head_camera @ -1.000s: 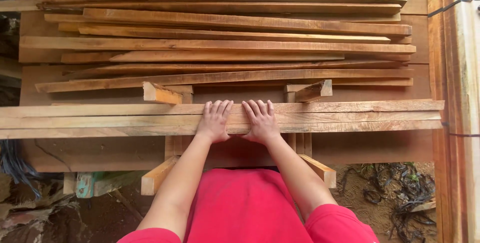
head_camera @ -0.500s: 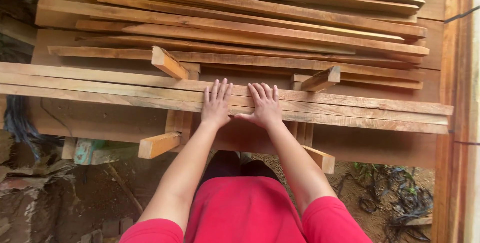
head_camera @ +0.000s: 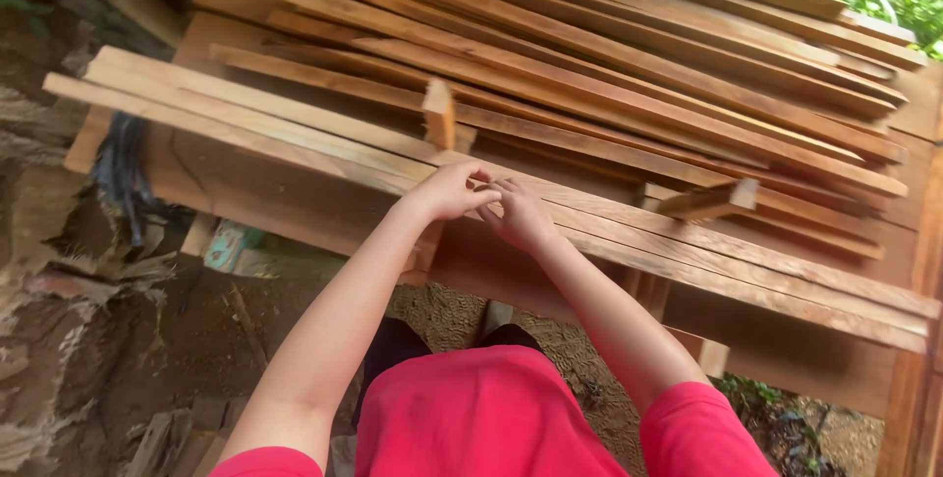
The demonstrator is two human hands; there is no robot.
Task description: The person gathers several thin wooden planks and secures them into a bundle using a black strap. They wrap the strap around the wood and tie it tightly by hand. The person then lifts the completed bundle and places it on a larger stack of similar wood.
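A long wooden plank [head_camera: 295, 133] runs from the upper left to the lower right of the frame. At centre, the left hand [head_camera: 454, 191] and right hand [head_camera: 519, 214] curl their fingers over its near edge, touching each other. Behind, a stack of planks [head_camera: 629, 45] fills the upper frame, with a short upright wood block [head_camera: 438, 113] just above the hands.

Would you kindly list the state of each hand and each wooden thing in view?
Left hand: fingers curled, resting on the front planks.
Right hand: fingers curled, on the same planks.
Front planks: lying flat, side by side.
Plank stack: piled flat behind.
Short wooden block: standing upright.
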